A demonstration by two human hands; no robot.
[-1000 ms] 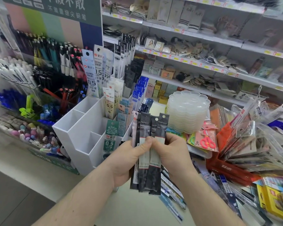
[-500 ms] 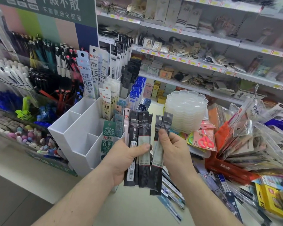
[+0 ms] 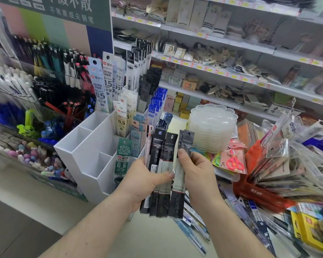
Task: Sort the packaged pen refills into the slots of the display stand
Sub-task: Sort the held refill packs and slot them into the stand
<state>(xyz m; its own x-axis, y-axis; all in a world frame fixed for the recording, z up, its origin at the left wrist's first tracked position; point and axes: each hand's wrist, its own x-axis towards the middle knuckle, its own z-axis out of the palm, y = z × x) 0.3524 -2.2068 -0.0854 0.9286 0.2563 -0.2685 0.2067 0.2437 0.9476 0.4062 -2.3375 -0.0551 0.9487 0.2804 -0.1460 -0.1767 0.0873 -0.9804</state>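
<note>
Both bare forearms reach forward and up from the lower edge of the view, converging at the middle. The left hand (image 3: 144, 181) is turned palm inward, its thumb (image 3: 165, 177) pressed across the front of a fan of dark refill packs (image 3: 161, 175) and its fingers curled behind them. The right hand (image 3: 196, 172) sits just beside it, slightly higher, pinching the rightmost packs (image 3: 181, 175) between thumb and curled fingers

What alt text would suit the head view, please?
Two hands hold black refill packs in front of a white display stand: the left hand grips several, the right hand pinches a few apart. Store shelves stand behind.
</note>
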